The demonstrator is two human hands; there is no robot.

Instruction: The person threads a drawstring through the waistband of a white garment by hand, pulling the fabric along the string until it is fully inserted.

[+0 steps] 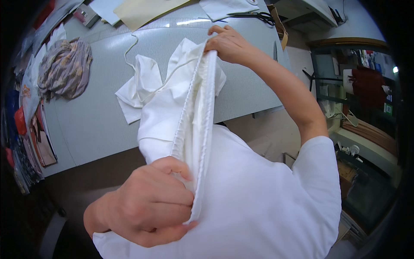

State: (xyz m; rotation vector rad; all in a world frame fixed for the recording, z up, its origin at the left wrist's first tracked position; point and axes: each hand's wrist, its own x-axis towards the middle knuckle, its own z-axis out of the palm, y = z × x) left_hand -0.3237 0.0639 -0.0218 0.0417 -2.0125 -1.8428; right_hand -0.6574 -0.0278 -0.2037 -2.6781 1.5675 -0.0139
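Note:
A white garment (158,113) with a gathered, elastic-looking edge lies partly on the table, its near part lifted off the surface. My left hand (155,200), large in the lower left, is closed around the near end of that gathered edge. At the far end, my right hand (228,45) pinches the same edge between thumb and fingers. Between them the edge is pulled long, with its opening showing as a narrow gap. A thin cream cord (129,63) runs over the garment and onto the table. My left fingertips are partly hidden in the cloth.
The grey table (97,119) also bears black-handled scissors (266,18), white and tan sheets (145,13), and a bunched floral cloth (66,68). Bags and folded fabrics (24,129) crowd its left edge. Shelving with a dark red item (368,85) stands at the right.

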